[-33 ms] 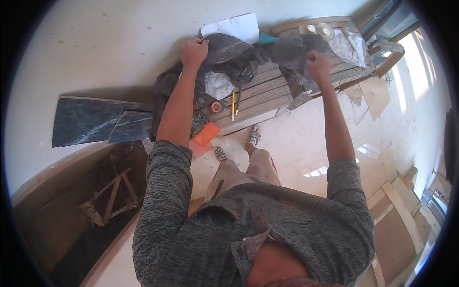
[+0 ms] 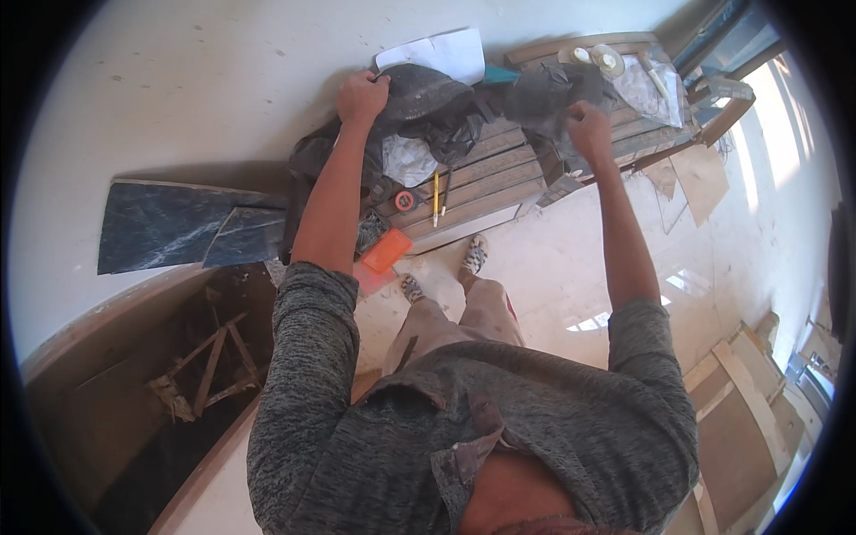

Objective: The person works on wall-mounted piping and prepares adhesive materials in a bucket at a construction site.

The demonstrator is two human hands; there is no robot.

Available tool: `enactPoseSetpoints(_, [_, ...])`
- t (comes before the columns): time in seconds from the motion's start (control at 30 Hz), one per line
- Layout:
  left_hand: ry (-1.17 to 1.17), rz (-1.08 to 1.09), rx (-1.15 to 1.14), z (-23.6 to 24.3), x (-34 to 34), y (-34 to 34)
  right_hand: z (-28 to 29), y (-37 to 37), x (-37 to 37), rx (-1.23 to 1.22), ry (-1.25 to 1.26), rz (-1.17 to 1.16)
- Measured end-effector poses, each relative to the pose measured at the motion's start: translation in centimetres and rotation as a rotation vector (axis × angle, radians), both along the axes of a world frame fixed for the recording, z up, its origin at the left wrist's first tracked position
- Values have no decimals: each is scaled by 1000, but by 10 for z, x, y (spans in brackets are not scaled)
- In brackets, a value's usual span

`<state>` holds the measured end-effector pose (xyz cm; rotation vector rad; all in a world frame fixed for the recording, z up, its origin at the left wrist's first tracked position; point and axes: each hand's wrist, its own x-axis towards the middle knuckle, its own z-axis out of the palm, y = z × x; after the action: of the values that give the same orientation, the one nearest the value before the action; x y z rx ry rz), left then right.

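My left hand (image 2: 364, 96) is closed on the upper left edge of a dark bag (image 2: 417, 93), dusty on top and lying on a slatted wooden bench (image 2: 499, 169). My right hand (image 2: 588, 127) pinches the lower edge of a dark grey cloth-like piece (image 2: 544, 94) spread over the bench to the right. A crumpled white plastic bag (image 2: 408, 160) lies below the dark bag. Close by are an orange tape roll (image 2: 405, 201), a yellow pencil-like stick (image 2: 436, 198) and an orange box (image 2: 387, 251).
White paper (image 2: 437, 52) rests behind the dark bag. Dark marble-patterned slabs (image 2: 160, 227) lean at the left, above a recess with a wooden frame (image 2: 209, 366). A hammer-like tool (image 2: 655, 76) lies on clear plastic at the far right. Boards (image 2: 749, 401) stand at the lower right.
My right hand has shifted slightly left, and the dark grey piece it pinches has bunched a little leftward. The left hand stays in place on the bag.
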<state>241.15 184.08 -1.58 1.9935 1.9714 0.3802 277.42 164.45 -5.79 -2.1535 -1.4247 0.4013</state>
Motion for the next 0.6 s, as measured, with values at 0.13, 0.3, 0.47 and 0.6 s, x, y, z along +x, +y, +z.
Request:
enactPoseSetpoints(0.13, [-81,28,-67,8,-5,-1,20,-19,-51,-165,-289,-6])
enactPoseSetpoints(0.3, [-87,-7,-28,2,-8,-3,-4,-24,-127,154,-120,262])
enactPoseSetpoints(0.47, [-64,-35,31,-3,-11,-8,-94,19,-204,-104,-15,278])
enactPoseSetpoints(0.6, [-120,1,-7,-2,-14,-12,-124,53,-228,-182,-104,229])
